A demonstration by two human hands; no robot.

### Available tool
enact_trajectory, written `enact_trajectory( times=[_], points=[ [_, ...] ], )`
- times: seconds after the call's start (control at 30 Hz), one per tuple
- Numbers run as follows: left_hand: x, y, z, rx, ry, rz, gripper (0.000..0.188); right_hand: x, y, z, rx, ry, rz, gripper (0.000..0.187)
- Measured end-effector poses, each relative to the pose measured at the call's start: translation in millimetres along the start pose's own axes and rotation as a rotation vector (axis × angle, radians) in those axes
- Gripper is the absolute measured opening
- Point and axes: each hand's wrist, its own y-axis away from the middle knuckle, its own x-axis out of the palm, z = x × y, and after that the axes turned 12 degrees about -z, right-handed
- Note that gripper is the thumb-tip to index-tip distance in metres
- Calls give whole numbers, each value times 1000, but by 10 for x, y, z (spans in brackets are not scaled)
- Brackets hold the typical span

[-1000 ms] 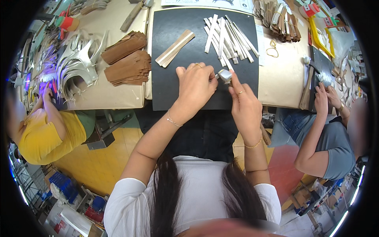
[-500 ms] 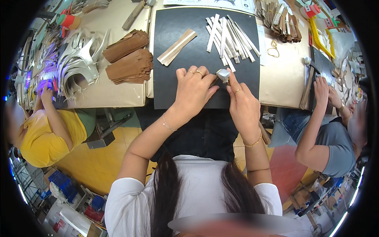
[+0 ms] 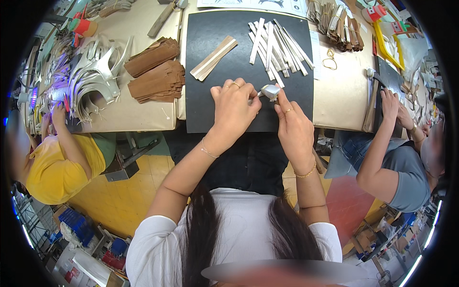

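My right hand (image 3: 296, 131) is closed around a hammer (image 3: 270, 91), its index finger stretched along toward the silver head. A wooden handle end shows behind my right wrist. Just left of the head, my left hand (image 3: 233, 107) is closed, thumb and fingers pinched together; what they hold, if anything, is mostly hidden. Both hands are over a black board (image 3: 205, 105). Beyond them on the board lie a loose pile of white strips (image 3: 277, 48) and, to the left, a few crossed brown and cream strips (image 3: 213, 57).
Stacks of brown leather strips (image 3: 155, 79) lie left of the board, beside curved white cut pieces (image 3: 103, 71). Another hammer (image 3: 165, 19) rests at the back. Bundled strips (image 3: 342, 28), rubber bands (image 3: 329, 60) and a yellow tray (image 3: 389, 45) are at right. Co-workers sit on both sides.
My left hand's fingers have curled in and drawn slightly left from the hammer head, whose face has tilted a little. My right hand has barely moved.
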Motion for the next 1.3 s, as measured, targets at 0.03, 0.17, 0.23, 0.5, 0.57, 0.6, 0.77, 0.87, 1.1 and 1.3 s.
enact_trajectory(
  times=[0.03, 0.17, 0.23, 0.5, 0.57, 0.6, 0.77, 0.87, 1.1, 1.3],
  points=[
    [2, 3, -9, -17, 5, 12, 7, -12, 4, 5, -1, -1, -4, 44],
    [-1, 3, -27, -19, -4, 14, 8, -73, 48, 62, 24, -178, -102, 45],
    [6, -5, -29, -23, -12, 13, 9, -65, 49, 85, -4, -230, -161, 47],
    [22, 7, 1, 14, -8, -15, 9, 29, -50, 1, 15, -250, -233, 52],
    [9, 14, 12, 41, -10, -26, 9, 19, -20, 22, -28, -158, -152, 51],
    [0, 13, 19, 69, -13, -42, 9, 21, -2, 44, -59, -111, -130, 50],
    [-95, 39, 46, 214, -45, -55, 15, 43, -8, 70, 25, -5, 58, 43],
    [-119, 34, 74, 233, -72, -63, 16, 44, -11, 48, -21, -21, 1, 46],
    [-148, 34, 112, 116, -70, -30, 8, 45, 24, 27, -9, 0, 17, 46],
    [-95, -1, 50, -59, -39, 20, 6, 42, -20, 16, -24, -12, -6, 46]
  ],
)
